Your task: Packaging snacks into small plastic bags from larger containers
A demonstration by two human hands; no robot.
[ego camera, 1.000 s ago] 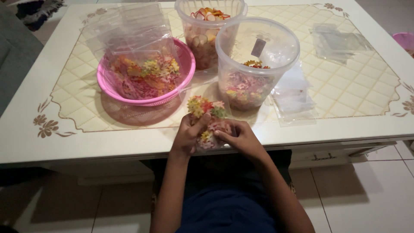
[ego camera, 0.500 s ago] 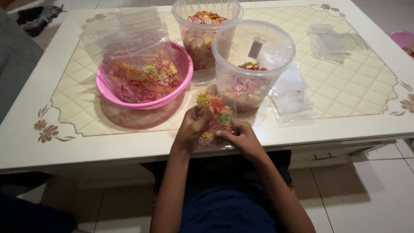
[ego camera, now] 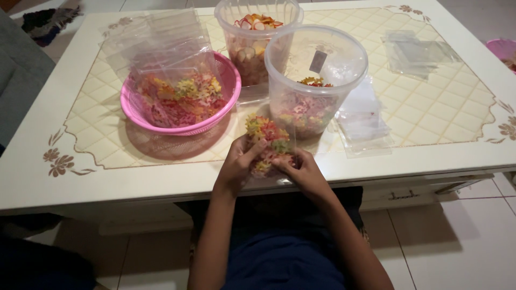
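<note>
Both hands grip a small clear plastic bag (ego camera: pixel 269 140) filled with colourful star-shaped crackers, at the table's front edge. My left hand (ego camera: pixel 238 165) holds its left side with the thumb raised against the bag. My right hand (ego camera: pixel 304 172) pinches its lower right side. Behind the bag stands a clear round tub (ego camera: pixel 314 64) partly filled with the same crackers. A pink basket (ego camera: pixel 226 75) at the left holds more of them under several empty clear bags (ego camera: pixel 161 45).
A second clear tub (ego camera: pixel 255 21) with red-rimmed round crackers stands at the back. Stacks of empty clear bags lie right of the tubs (ego camera: pixel 365 121) and at the far right (ego camera: pixel 416 51). The white table (ego camera: pixel 107 180) has a patterned top. A pink container (ego camera: pixel 502 51) sits off its right edge.
The filled bag has shifted slightly up and to the right between my hands, and my fingers have regripped it. Everything else on the table stays put.
</note>
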